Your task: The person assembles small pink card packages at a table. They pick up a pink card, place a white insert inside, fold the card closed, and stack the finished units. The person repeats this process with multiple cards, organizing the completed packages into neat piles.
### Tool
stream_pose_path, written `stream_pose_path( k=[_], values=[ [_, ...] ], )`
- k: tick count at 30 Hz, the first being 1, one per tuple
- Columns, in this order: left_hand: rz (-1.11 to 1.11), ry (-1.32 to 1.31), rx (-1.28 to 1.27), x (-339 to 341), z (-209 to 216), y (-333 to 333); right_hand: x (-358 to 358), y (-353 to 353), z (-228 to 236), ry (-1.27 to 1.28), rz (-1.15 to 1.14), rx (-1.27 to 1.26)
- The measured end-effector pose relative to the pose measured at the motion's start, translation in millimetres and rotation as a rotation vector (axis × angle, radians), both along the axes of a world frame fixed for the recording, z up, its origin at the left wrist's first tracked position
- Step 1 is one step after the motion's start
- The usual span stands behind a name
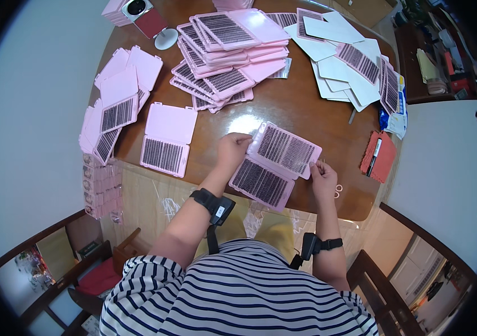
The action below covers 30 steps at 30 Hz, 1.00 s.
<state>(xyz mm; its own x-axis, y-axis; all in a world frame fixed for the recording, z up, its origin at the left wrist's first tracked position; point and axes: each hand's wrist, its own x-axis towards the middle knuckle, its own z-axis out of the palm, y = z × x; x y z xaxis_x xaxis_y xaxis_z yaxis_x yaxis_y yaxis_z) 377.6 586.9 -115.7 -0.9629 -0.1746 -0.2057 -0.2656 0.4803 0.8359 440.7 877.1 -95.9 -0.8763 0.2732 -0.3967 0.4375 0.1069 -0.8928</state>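
Observation:
An open pink eyelash case [262, 182] lies at the table's front edge, dark rows of lash clusters in both halves. At the upper half's left corner, the closed fingers of my left hand [233, 150] pinch the rim. My right hand [323, 180] grips the right corner of that same half between thumb and fingers. Whether the upper lash sheet [285, 148] is loose or fixed in the lid, I cannot tell. Left of my left hand, another open lash case [164, 156] has rows in its lower half and a plain pink lid.
Stacked open lash cases [221, 84] stand at the back, with more piled at the left [119, 115]. White cards with lash sheets [333, 81] lie back right. Scissors [338, 191] and a red notepad [383, 162] with a marker [374, 157] are at the right.

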Motion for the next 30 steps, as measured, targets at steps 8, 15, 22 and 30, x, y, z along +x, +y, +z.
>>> stream_pose_path(
  k=[8,15,22,30],
  values=[
    [-0.057,0.068,-0.024,-0.9,-0.3,1.2,4.2,-13.8,-18.9,-0.046,-0.020,0.056],
    [-0.060,0.022,-0.014,-4.7,-0.4,0.6,5.8,-19.6,-14.5,-0.071,-0.079,-0.032],
    [-0.059,-0.009,-0.003,-6.0,3.2,0.9,6.9,-28.4,-27.9,-0.047,-0.068,0.041],
    [-0.056,0.000,-0.018,-6.2,3.4,3.4,6.5,-27.8,-30.6,-0.054,-0.049,0.087]
  ],
)
